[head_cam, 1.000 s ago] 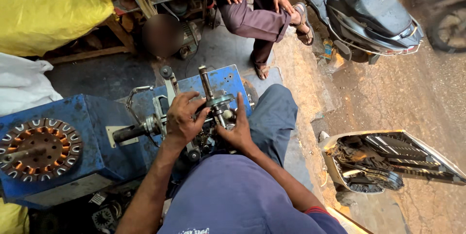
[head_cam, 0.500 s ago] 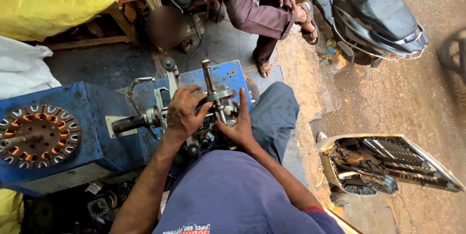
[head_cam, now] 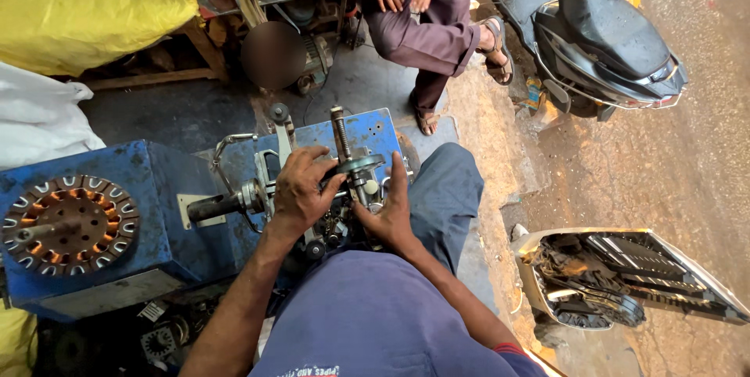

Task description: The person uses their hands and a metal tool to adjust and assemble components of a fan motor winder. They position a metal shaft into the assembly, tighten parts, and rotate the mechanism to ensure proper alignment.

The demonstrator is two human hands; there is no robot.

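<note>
I have my left hand (head_cam: 301, 189) curled over the metal winding mechanism (head_cam: 351, 170) and my right hand (head_cam: 391, 213) flat against it — stiff, heavy steel, probably greasy, best held by its frame.

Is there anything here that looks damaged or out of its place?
Yes. A detached scooter body panel lies on the ground at the right, inner side up, apart from the parked black scooter.

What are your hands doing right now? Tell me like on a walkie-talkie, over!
Left hand gripping the metal mechanism on the blue machine. Right hand pressed against its side. Threaded rod upright just behind. Nothing blocking.
</note>
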